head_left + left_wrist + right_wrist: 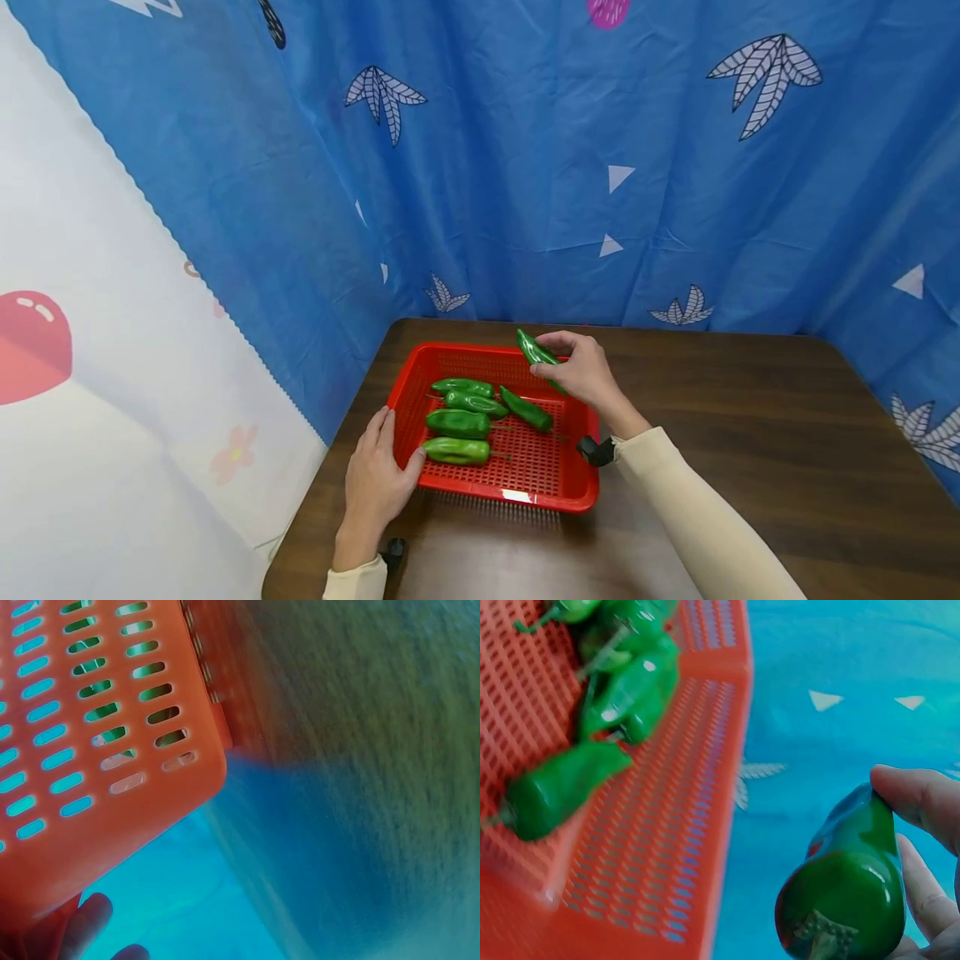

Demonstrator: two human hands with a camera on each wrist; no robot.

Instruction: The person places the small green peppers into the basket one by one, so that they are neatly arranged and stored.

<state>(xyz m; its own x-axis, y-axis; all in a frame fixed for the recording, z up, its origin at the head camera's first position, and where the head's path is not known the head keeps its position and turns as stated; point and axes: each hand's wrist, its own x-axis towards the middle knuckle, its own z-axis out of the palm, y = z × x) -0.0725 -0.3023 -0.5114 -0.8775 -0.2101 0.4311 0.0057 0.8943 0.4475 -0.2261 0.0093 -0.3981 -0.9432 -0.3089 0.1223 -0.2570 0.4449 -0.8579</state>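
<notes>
A red plastic basket [517, 502] stands on the table with several green peppers inside. In the head view, a light green pepper [457, 451] and a darker pepper [459, 423] lie near its left side; another pepper [527, 410] lies slantwise. My left hand [381, 477] rests against the basket's left front corner, fingers along the outside and thumb at the rim. Over the basket's back right part, my right hand [583, 367] pinches a dark green pepper [847, 892] between thumb and fingers. Its stem end faces the camera in the right wrist view.
The dark wooden table [720, 417] extends to the right of the basket. A blue patterned curtain [525, 167] hangs behind the table. White patterned cloth [112, 467] hangs at the left.
</notes>
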